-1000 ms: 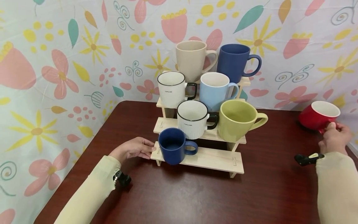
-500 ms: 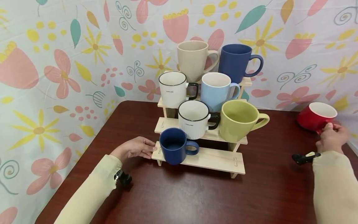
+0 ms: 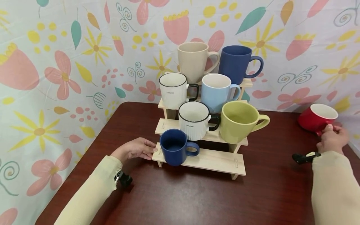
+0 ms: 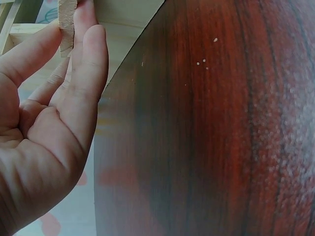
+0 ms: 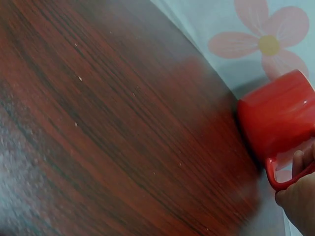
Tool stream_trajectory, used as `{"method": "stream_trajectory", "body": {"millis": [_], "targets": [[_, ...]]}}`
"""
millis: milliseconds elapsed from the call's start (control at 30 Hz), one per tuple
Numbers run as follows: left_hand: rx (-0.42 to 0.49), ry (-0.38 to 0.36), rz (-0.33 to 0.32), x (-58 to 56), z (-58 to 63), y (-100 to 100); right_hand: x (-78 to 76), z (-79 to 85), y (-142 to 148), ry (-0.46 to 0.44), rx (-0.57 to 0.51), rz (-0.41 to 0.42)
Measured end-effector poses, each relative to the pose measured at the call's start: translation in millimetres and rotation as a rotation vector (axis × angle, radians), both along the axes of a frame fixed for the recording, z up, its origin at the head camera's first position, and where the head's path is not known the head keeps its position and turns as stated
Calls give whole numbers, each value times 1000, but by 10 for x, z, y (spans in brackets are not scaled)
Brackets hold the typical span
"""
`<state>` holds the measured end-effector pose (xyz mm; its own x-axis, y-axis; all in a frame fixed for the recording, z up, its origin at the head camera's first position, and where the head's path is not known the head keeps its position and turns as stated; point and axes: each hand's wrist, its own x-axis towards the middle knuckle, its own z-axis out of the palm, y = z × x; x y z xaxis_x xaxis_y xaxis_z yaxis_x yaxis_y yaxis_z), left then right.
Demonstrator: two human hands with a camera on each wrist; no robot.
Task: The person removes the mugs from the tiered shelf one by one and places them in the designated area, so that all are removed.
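Note:
At the far right of the table, my right hand [image 3: 333, 139] grips the handle of a red mug [image 3: 315, 118] with a white inside. In the right wrist view the fingers curl through that handle, and the red mug [image 5: 278, 115] sits close to the table's edge. My left hand [image 3: 137, 149] pinches the left end of the lowest board of a wooden step rack [image 3: 213, 161]. The left wrist view shows the board's end [image 4: 66, 27] between thumb and fingers. Right beside that hand, a dark blue mug [image 3: 172, 150] stands on this lowest board.
Higher steps bear a ribbed white mug [image 3: 192, 125], a green mug [image 3: 234, 125], another white mug [image 3: 171, 93], a light blue mug [image 3: 215, 95], a beige mug [image 3: 191, 62] and a larger blue mug [image 3: 233, 64]. A flowered cloth [image 3: 107, 40] hangs behind the dark red table [image 3: 180, 197].
My right hand and the red mug have shifted slightly left and down in the head view. The left hand keeps its hold on the rack, which stays in place.

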<state>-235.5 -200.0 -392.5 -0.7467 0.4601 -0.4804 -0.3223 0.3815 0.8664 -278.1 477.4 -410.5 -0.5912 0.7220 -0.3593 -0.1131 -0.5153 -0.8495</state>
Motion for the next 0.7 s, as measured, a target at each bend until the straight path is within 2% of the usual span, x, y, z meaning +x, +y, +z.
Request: {"method": "stream_trajectory", "body": {"millis": [200, 400, 700], "targets": [[-7, 6, -5, 0, 12, 10, 59, -2, 9, 8, -3, 17], [-3, 15, -5, 5, 14, 5, 49, -6, 8, 43, 1, 11], [4, 9, 10, 16, -28, 12, 64, 34, 41, 7, -6, 29]]}}
